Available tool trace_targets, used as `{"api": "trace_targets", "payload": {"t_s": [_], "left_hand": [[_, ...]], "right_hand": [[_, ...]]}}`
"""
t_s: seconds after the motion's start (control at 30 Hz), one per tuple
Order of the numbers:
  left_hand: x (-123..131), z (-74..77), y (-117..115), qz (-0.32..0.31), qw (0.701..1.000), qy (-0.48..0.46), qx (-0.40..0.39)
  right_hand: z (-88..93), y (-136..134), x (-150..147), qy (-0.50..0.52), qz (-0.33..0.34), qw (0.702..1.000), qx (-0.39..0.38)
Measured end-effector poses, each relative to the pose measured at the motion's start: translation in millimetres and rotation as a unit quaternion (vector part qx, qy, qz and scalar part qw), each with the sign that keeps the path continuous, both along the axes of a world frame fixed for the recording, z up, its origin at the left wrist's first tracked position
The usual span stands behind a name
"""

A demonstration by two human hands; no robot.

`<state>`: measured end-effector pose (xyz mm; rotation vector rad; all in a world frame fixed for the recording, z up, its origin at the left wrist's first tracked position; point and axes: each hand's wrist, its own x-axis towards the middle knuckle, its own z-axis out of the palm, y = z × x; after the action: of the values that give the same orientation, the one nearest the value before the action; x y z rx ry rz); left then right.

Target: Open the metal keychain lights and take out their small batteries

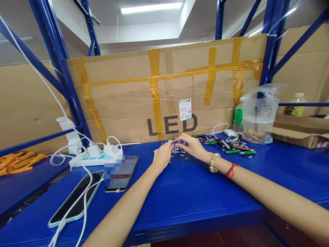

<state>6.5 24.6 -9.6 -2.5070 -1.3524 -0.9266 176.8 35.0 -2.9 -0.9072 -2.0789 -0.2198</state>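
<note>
Over the blue tabletop, my left hand (163, 155) and my right hand (192, 145) meet fingertip to fingertip. Both have their fingers bent and closed in a pinch; whatever lies between the tips is too small to make out. Beneath and between them lie small loose parts (182, 154), some dark purple and shiny, some silvery. Just right of my right hand spreads a heap of coloured pen-like pieces (226, 144) in green, blue, black and red. A beaded bracelet (213, 162) and a red string are on my right wrist and forearm.
Left of my left arm lie a lit tablet-like device (125, 175), a phone (77, 197) and a white power strip (89, 160) with trailing cables. A cardboard sheet (123, 103) stands behind. At right are a plastic bag with a cup (258, 120), a bottle (238, 116) and an open carton (300, 132).
</note>
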Motion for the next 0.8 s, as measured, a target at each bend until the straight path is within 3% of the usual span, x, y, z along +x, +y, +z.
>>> {"api": "trace_targets", "payload": {"t_s": [0.23, 0.47, 0.8], "left_hand": [[0, 1.2, -1, -0.023, 0.999, -0.022, -0.012], [0, -0.8, 3, -0.034, 0.999, -0.009, 0.027], [-1, -0.7, 2, -0.044, 0.998, 0.01, 0.037]], "right_hand": [[3.7, 0, 2, 0.022, 0.015, 1.0, 0.003], [6.1, 0, 4, 0.017, 0.016, 1.0, 0.016], [9.1, 4, 11, -0.037, 0.044, 0.998, 0.039]]}}
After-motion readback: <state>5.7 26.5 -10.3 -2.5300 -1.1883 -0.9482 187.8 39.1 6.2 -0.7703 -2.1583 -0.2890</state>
